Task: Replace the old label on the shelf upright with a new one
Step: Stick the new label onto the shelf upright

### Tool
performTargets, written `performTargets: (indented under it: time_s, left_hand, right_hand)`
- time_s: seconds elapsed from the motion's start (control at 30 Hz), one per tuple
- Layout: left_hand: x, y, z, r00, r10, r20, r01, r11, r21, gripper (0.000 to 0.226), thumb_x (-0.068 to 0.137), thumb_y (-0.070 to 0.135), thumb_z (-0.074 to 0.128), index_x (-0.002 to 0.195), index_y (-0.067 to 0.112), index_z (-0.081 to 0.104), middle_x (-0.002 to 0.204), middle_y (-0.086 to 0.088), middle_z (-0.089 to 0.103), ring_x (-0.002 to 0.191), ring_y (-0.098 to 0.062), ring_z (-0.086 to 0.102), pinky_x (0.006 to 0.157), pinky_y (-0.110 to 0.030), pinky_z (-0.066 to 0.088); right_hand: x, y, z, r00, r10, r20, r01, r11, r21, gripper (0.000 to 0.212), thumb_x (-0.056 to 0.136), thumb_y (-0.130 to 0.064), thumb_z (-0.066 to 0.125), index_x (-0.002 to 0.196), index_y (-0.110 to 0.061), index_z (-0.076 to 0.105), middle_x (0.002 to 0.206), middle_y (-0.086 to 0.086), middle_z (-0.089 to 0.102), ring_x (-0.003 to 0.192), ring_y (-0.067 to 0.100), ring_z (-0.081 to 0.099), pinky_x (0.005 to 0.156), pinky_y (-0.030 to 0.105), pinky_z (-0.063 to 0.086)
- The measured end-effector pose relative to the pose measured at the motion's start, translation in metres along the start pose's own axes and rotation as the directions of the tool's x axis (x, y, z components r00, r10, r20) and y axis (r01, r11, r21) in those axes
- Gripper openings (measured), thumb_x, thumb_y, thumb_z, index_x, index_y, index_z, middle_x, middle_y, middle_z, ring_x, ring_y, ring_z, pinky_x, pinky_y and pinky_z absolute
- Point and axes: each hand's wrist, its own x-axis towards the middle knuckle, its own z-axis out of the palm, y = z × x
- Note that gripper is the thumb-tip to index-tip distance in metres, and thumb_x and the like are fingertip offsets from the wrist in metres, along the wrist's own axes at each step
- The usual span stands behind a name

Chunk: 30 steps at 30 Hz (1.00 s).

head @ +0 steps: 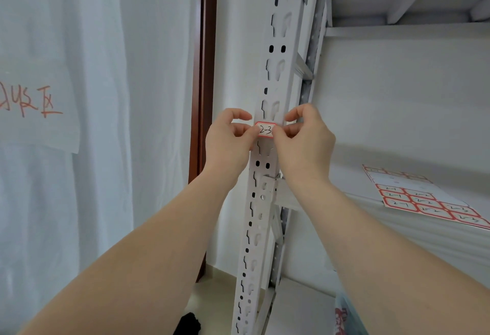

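A white perforated shelf upright (275,74) runs from top to bottom in the middle. A small white label (265,130) with a red border and handwritten "2-3" lies across the upright at hand height. My left hand (229,139) pinches the label's left end with thumb and fingertip. My right hand (305,139) pinches its right end, covering that edge. Whether the label is stuck down flat I cannot tell.
A sheet of red-bordered labels (424,200) lies on the white shelf board (397,228) at the right. A white cloth with red writing (34,101) hangs at the left. A brown door frame (205,69) stands behind the upright. Another shelf board sits above.
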Motion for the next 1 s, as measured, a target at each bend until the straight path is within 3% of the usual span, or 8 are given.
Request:
performTargets:
  time_s: [0.1, 0.27, 0.43, 0.6, 0.7, 0.8, 0.9, 1.0]
  left_hand:
    - [0.001, -0.003, 0.002, 1.0, -0.003, -0.01, 0.003, 1.0, -0.005, 0.021, 0.083, 0.012, 0.069, 0.088, 0.027, 0.055, 0.067, 0.003, 0.064, 0.065, -0.011, 0.061, 0.082, -0.048, 0.056]
    - [0.002, -0.005, 0.003, 1.0, 0.007, -0.028, -0.008, 1.0, -0.021, 0.019, 0.086, 0.011, 0.067, 0.087, 0.027, 0.056, 0.068, 0.003, 0.065, 0.064, -0.01, 0.062, 0.079, -0.048, 0.057]
    - [0.002, -0.005, 0.004, 0.998, 0.032, -0.047, -0.033, 0.999, -0.019, 0.019, 0.085, 0.011, 0.067, 0.085, 0.027, 0.056, 0.067, 0.004, 0.065, 0.064, -0.01, 0.062, 0.076, -0.048, 0.057]
    - [0.004, -0.007, 0.007, 0.993, 0.086, -0.074, -0.083, 0.995, 0.049, 0.022, 0.085, 0.014, 0.067, 0.081, 0.031, 0.055, 0.067, 0.007, 0.064, 0.063, -0.007, 0.061, 0.074, -0.045, 0.057]
    - [0.007, -0.012, 0.007, 0.989, 0.118, -0.089, -0.108, 0.988, 0.106, 0.022, 0.084, 0.018, 0.068, 0.08, 0.035, 0.054, 0.07, 0.009, 0.058, 0.063, -0.007, 0.056, 0.077, -0.044, 0.056]
    - [0.006, -0.018, 0.006, 0.991, 0.085, -0.107, -0.075, 0.993, 0.096, 0.01, 0.086, 0.028, 0.066, 0.092, 0.033, 0.058, 0.082, 0.009, 0.054, 0.067, -0.008, 0.053, 0.075, -0.03, 0.054]
    - [0.005, -0.019, 0.01, 1.0, 0.009, -0.008, -0.008, 0.997, 0.081, 0.033, 0.094, 0.04, 0.052, 0.121, 0.021, 0.058, 0.1, 0.011, 0.06, 0.076, 0.003, 0.055, 0.059, -0.001, 0.04]
    - [0.005, -0.016, 0.017, 0.997, -0.007, 0.081, 0.003, 0.999, 0.048, 0.031, 0.098, 0.041, 0.044, 0.111, 0.021, 0.064, 0.087, 0.014, 0.061, 0.063, 0.008, 0.054, 0.053, -0.005, 0.04]
  right_hand:
    - [0.0, -0.001, 0.002, 1.0, -0.019, -0.018, 0.019, 0.999, -0.027, 0.015, 0.082, -0.016, 0.063, 0.088, -0.02, 0.05, 0.072, -0.005, 0.065, 0.078, 0.021, 0.059, 0.071, 0.031, 0.044]
    - [0.0, -0.001, 0.005, 0.999, -0.036, -0.026, 0.033, 0.995, -0.09, 0.016, 0.083, -0.011, 0.058, 0.086, -0.022, 0.045, 0.074, -0.008, 0.061, 0.076, 0.017, 0.054, 0.054, 0.022, 0.029]
    - [-0.002, -0.001, 0.007, 0.998, -0.048, -0.038, 0.043, 0.992, -0.119, 0.017, 0.084, -0.01, 0.055, 0.087, -0.022, 0.044, 0.073, -0.009, 0.058, 0.074, 0.018, 0.053, 0.058, 0.023, 0.027]
    - [-0.001, -0.001, 0.01, 0.997, -0.065, -0.044, 0.057, 0.986, -0.155, 0.017, 0.086, -0.009, 0.053, 0.087, -0.023, 0.042, 0.079, -0.002, 0.064, 0.079, 0.024, 0.057, 0.061, 0.029, 0.037]
    - [0.0, 0.002, 0.008, 0.996, -0.072, -0.053, 0.058, 0.973, -0.222, 0.013, 0.087, -0.018, 0.057, 0.091, -0.022, 0.046, 0.083, -0.003, 0.059, 0.088, 0.022, 0.052, 0.062, 0.029, 0.031]
    - [0.0, 0.01, 0.006, 0.996, -0.046, -0.082, 0.031, 0.982, -0.184, 0.014, 0.088, -0.028, 0.056, 0.1, -0.021, 0.051, 0.092, -0.004, 0.057, 0.095, 0.02, 0.049, 0.067, 0.026, 0.028]
    - [0.002, 0.018, 0.01, 1.0, 0.01, -0.026, -0.014, 0.988, -0.155, 0.037, 0.092, -0.042, 0.048, 0.121, -0.02, 0.052, 0.109, -0.003, 0.059, 0.108, 0.02, 0.045, 0.075, 0.025, 0.029]
    - [0.005, 0.022, 0.017, 0.997, 0.032, 0.069, -0.019, 0.982, -0.188, 0.049, 0.092, -0.055, 0.04, 0.122, -0.018, 0.054, 0.11, -0.002, 0.064, 0.11, 0.024, 0.043, 0.086, 0.034, 0.04]
